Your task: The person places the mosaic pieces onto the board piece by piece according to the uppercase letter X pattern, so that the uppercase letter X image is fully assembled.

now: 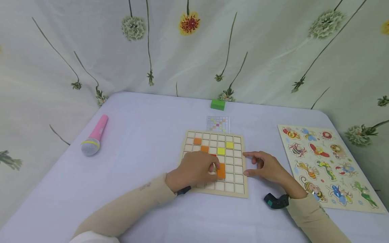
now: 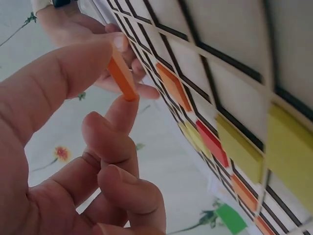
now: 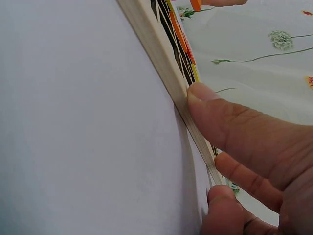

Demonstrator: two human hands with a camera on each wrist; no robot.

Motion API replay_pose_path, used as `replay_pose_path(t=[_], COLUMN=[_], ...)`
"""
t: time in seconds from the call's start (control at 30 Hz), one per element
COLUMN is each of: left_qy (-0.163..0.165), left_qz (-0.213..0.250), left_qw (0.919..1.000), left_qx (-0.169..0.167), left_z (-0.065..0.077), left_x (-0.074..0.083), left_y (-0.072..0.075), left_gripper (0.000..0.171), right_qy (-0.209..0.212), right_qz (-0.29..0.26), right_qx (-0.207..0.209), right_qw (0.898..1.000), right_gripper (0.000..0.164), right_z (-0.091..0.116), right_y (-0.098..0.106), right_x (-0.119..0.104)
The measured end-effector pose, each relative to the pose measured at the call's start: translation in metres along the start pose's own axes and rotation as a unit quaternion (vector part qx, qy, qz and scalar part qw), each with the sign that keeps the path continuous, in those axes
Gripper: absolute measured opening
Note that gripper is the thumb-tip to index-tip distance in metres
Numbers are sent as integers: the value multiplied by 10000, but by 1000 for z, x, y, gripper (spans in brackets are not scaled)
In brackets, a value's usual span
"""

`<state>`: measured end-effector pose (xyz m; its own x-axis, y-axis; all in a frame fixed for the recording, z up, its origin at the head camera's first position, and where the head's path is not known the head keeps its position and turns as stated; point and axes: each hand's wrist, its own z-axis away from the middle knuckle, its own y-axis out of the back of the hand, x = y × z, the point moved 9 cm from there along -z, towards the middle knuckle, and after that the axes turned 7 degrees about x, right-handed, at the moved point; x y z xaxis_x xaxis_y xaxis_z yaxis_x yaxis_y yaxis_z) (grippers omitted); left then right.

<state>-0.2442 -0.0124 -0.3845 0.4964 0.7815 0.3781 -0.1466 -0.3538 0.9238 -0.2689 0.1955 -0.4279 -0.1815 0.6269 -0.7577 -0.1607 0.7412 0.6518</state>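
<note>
My left hand (image 1: 197, 168) is over the wooden grid board (image 1: 235, 194), pinching an orange square tile (image 2: 123, 78) between thumb and forefinger. In the left wrist view that tile is tilted and apart from the grid. Another orange tile (image 2: 173, 86) lies in the board near it. Farther up the grid sit a red tile (image 2: 212, 143), several yellow-toned tiles (image 2: 239, 148) and more orange ones (image 1: 197, 141), the red one mostly covered by my left hand in the head view. My right hand (image 1: 267, 167) touches the board's right edge with thumb and forefinger.
Behind the board lies a printed pattern card (image 1: 217, 124), with a green block (image 1: 217, 104) beyond it. A pink toy microphone (image 1: 96, 135) rests at the left. To the right is a wooden insect puzzle board (image 1: 328, 168). A flowered cloth (image 1: 261, 50) hangs behind.
</note>
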Motion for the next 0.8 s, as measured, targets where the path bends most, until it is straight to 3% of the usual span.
replay_pose_path(t=[0.33, 0.8], left_qy=[-242, -301], left_qz=[-453, -672], left_qw=[9982, 9967], left_qx=[-316, -355], left_z=[-13, -21], left_x=[22, 30], left_y=[-15, -22], left_gripper=[14, 14], right_qy=[5, -33], right_qz=[-9, -11], right_qx=[-3, -16], right_qw=[10000, 10000], right_gripper=[65, 67], right_z=[0, -1], right_y=[1, 0], right_x=[-1, 0])
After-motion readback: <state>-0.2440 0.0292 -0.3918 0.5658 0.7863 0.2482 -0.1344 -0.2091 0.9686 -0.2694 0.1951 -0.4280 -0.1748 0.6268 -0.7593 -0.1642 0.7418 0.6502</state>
